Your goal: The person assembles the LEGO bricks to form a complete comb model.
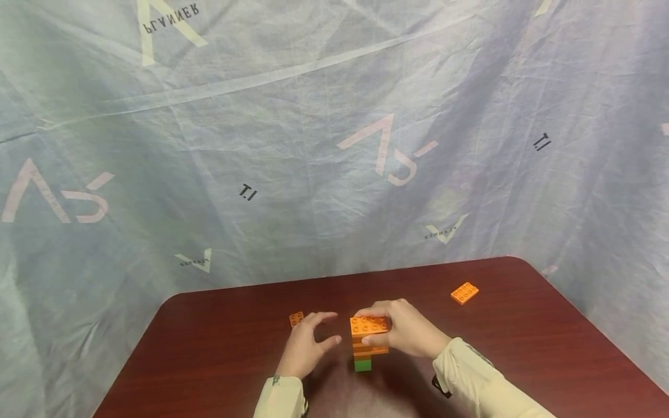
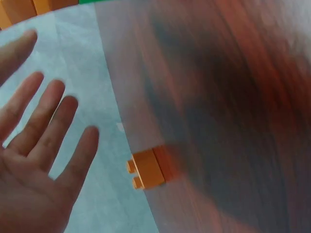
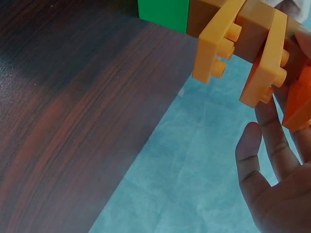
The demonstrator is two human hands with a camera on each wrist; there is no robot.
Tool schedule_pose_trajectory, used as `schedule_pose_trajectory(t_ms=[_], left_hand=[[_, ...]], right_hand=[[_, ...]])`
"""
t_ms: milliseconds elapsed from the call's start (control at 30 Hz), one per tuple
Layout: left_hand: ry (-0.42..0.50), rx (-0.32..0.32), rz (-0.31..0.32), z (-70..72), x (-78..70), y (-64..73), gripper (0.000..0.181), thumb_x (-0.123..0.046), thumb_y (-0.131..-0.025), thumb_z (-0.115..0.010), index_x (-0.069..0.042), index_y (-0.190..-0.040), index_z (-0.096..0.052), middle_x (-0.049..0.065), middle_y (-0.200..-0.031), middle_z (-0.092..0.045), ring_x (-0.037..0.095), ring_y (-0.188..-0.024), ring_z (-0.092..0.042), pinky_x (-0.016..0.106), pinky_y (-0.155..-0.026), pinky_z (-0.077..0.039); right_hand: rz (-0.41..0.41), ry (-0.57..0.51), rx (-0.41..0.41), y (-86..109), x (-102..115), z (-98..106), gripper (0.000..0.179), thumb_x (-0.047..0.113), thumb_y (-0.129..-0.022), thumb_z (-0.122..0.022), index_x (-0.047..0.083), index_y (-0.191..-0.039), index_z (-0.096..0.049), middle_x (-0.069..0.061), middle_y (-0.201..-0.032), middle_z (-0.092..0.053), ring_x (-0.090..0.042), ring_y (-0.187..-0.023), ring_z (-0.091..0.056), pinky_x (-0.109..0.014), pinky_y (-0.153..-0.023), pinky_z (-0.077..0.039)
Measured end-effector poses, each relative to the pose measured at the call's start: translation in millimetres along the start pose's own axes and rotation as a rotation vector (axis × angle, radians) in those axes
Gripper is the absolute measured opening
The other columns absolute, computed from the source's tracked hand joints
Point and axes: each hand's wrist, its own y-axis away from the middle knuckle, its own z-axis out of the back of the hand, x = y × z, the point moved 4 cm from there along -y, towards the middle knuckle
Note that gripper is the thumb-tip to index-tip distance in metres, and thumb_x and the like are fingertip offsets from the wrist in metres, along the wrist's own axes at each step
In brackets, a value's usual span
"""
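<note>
A tower of toy building bricks point(image 1: 360, 345) stands near the front middle of the table. Its base is a green brick point(image 3: 163, 14), and orange bricks alternate with wider orange plates point(image 3: 262, 58) that jut out to the right. My right hand point(image 1: 410, 329) grips the top of the tower, thumb on the near side and fingers behind the uppermost studded orange plate point(image 1: 369, 325). To the tower's left, my left hand point(image 1: 303, 350) is held with fingers spread and nothing in them. Just beyond it lies a small orange brick point(image 2: 148, 169), partly hidden in the head view.
Another orange plate point(image 1: 464, 292) with studs lies toward the back right of the dark red-brown table point(image 1: 219, 342). A pale grey printed cloth point(image 1: 292, 162) hangs behind the table and along its sides.
</note>
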Motion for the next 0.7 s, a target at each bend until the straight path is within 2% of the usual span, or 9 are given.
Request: schedule_pose_trajectory(t_ms=[167, 267, 367, 433, 567, 700], left_hand=[[-0.067, -0.139, 0.019, 9.4, 9.2, -4.7, 0.043, -0.015, -0.087, -0.082, -0.010, -0.127, -0.068, 0.010, -0.113, -0.068, 0.037, -0.107, -0.064, 0.057, -0.088, -0.052], [-0.110, -0.199, 0.061, 14.3, 13.9, -6.4, 0.044, -0.014, -0.086, -0.083, -0.011, -0.128, -0.068, 0.010, -0.111, -0.066, 0.030, -0.092, -0.063, 0.047, -0.072, -0.053], [-0.179, -0.248, 0.095, 18.0, 17.8, -6.7, 0.046, -0.014, -0.085, -0.083, -0.012, -0.129, -0.068, 0.010, -0.110, -0.065, 0.022, -0.080, -0.058, 0.040, -0.063, -0.048], [-0.230, -0.280, 0.103, 19.9, 20.0, -6.4, 0.047, -0.013, -0.085, -0.084, -0.011, -0.129, -0.068, 0.012, -0.110, -0.065, 0.021, -0.077, -0.059, 0.043, -0.063, -0.050], [-0.322, -0.348, 0.093, 23.3, 24.0, -6.6, 0.047, -0.011, -0.082, -0.085, -0.008, -0.126, -0.069, 0.016, -0.116, -0.067, 0.032, -0.090, -0.067, 0.056, -0.081, -0.054], [-0.366, -0.374, 0.103, 24.4, 26.6, -9.0, 0.047, -0.009, -0.080, -0.087, -0.004, -0.124, -0.070, 0.020, -0.119, -0.067, 0.039, -0.098, -0.066, 0.058, -0.084, -0.053]], right_hand=[[-0.019, -0.020, 0.010, -0.1, 0, -1, 0.037, 0.019, -0.084, -0.085, 0.018, -0.119, -0.075, 0.015, -0.090, -0.065, -0.001, -0.074, -0.057, -0.024, -0.066, -0.052], [-0.023, -0.028, 0.013, 0.1, -1, -1, 0.037, 0.019, -0.084, -0.085, 0.018, -0.120, -0.075, 0.015, -0.090, -0.065, -0.001, -0.074, -0.057, -0.023, -0.066, -0.052], [-0.021, -0.031, 0.011, 0.3, -1, -2, 0.036, 0.019, -0.084, -0.085, 0.018, -0.119, -0.075, 0.014, -0.090, -0.066, -0.001, -0.074, -0.057, -0.023, -0.065, -0.052], [-0.020, -0.028, 0.006, 0.3, -1, -2, 0.036, 0.020, -0.084, -0.085, 0.018, -0.119, -0.075, 0.014, -0.091, -0.066, -0.001, -0.073, -0.057, -0.023, -0.065, -0.052], [-0.024, -0.031, 0.002, 0.2, -1, -2, 0.037, 0.020, -0.083, -0.086, 0.018, -0.119, -0.075, 0.014, -0.090, -0.066, -0.001, -0.073, -0.057, -0.023, -0.065, -0.052], [-0.032, -0.042, 0.009, 0.5, -1, -2, 0.037, 0.019, -0.084, -0.085, 0.018, -0.119, -0.075, 0.015, -0.089, -0.064, -0.002, -0.073, -0.056, -0.023, -0.065, -0.052]])
